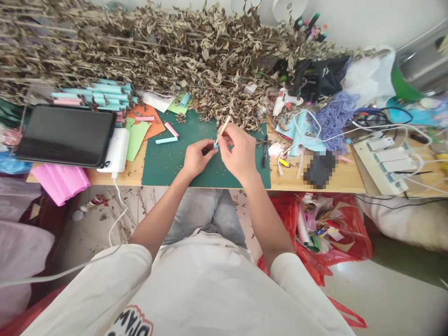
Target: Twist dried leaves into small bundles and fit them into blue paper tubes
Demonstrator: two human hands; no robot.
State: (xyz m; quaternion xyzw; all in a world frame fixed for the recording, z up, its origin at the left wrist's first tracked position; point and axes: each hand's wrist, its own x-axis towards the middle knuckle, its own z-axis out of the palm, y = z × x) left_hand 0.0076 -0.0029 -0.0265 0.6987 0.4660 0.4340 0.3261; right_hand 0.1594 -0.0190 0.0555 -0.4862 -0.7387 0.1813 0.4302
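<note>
Over a green cutting mat (161, 170), your left hand (196, 160) pinches a small bluish roll (215, 145); your right hand (238, 148) pinches a pale stick (226, 123) at its one o'clock.

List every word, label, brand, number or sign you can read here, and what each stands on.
"DRAW", apparently, upside down: on the white shirt; more lettering beside it is cut off by the frame.
Pale marks on the black fabric: too small to read.
Mark on the white power bank: too small to read.
I can make out no other text.
</note>
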